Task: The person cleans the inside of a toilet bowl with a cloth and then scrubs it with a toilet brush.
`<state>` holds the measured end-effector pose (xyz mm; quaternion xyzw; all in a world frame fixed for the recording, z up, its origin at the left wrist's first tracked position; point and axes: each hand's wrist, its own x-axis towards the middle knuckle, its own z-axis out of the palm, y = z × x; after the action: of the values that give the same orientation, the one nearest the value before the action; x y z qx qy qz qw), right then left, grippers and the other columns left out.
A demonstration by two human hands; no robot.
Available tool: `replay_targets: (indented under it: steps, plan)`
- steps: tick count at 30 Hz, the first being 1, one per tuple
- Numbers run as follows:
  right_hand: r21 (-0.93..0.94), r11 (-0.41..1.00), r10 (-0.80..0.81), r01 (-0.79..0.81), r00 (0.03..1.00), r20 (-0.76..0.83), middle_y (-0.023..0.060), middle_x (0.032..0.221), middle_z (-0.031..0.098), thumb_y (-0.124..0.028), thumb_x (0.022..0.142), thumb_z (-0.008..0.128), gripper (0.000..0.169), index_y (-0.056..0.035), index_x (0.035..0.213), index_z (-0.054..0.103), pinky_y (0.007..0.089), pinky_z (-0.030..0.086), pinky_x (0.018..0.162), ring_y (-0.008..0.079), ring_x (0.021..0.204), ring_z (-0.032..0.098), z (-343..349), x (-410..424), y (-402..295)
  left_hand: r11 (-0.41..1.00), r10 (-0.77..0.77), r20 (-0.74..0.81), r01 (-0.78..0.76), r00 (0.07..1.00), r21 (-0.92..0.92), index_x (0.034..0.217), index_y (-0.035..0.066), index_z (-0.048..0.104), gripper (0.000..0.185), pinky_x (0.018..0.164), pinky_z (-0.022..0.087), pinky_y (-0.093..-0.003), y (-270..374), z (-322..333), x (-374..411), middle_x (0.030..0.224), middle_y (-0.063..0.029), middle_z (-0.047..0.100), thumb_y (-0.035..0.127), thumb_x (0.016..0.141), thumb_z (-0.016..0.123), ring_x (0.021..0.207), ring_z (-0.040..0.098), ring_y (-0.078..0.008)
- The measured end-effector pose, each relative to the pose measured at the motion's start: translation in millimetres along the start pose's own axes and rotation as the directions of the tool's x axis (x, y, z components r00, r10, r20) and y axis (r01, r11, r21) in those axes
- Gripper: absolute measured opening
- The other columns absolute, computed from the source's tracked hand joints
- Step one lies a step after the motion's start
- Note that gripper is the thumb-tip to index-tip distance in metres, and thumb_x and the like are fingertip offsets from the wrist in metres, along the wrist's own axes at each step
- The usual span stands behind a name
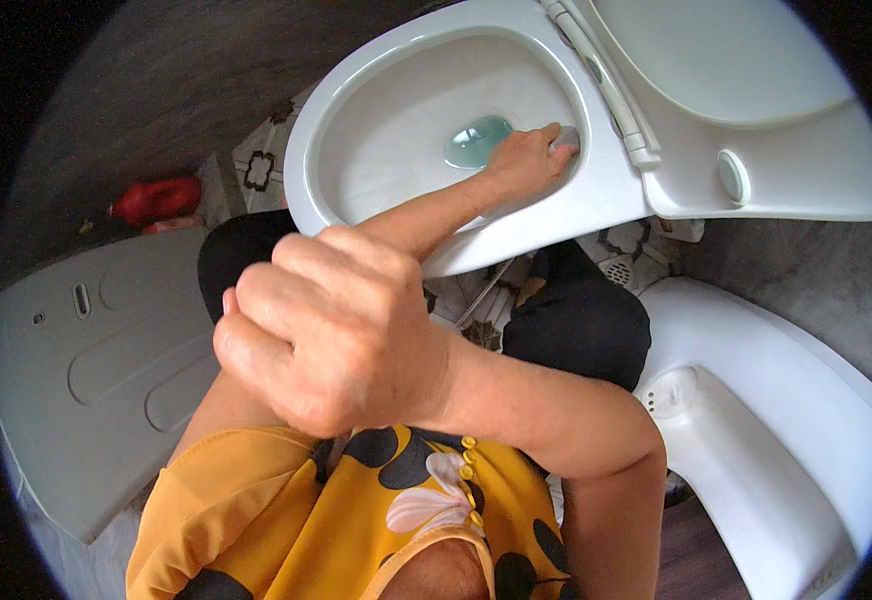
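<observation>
A white ceramic toilet bowl (376, 120) stands before me, with blue-green water (477, 142) at its bottom. My left hand (529, 157) reaches into the bowl, its fingers curled around a small pale grey object (567, 139) against the inner wall near the seat hinge; what exactly it is cannot be told. Close to the camera, over my lap, my right hand (331, 330) is closed in a fist, knuckles up, with nothing visible in it. It hides part of my left forearm.
The toilet's seat and lid (736, 60) are raised at the upper right. A white ceramic basin-like fixture (766, 450) stands at my right, near a floor drain (618, 271). On the left are a grey moulded panel (135, 352) and a red plastic container (158, 199).
</observation>
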<state>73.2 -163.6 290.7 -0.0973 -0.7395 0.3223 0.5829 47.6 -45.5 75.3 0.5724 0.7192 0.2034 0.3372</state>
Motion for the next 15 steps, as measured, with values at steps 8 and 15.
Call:
replay_targets:
  steps: [8, 15]
  plan:
    - [-0.02, 1.0, -0.008, 0.009, 0.999, 0.053, 0.0013, 0.055, 0.039, -0.001, 0.061, 0.063, 0.016, -0.0058, 0.058, 0.048, 0.0279, 0.036, 0.043, 0.0165, 0.049, 0.045, -8.1, 1.0, -0.2, 0.997, -0.017, 0.042, 0.014, 0.999, 0.081, 0.118, 0.002, 0.055, 0.049, 0.082, 0.048, -0.0452, -8.6, -3.8, -3.1, 0.096, -0.0211, 0.065, 0.041, 0.088, 0.047, 0.093, 0.062, -0.0354]
    - [-0.018, 1.0, -0.013, 0.013, 1.0, 0.022, 0.0012, 0.057, 0.04, -0.001, 0.062, 0.062, 0.016, -0.0068, 0.058, 0.047, 0.0276, 0.036, 0.044, 0.016, 0.051, 0.046, -3.8, 1.0, 4.2, 0.984, -0.043, 0.099, 0.026, 0.994, 0.174, 0.127, -0.002, 0.05, 0.057, 0.075, 0.051, -0.0405, -42.4, -15.0, 5.8, 0.089, -0.0223, 0.066, 0.042, 0.091, 0.047, 0.081, 0.065, -0.0291]
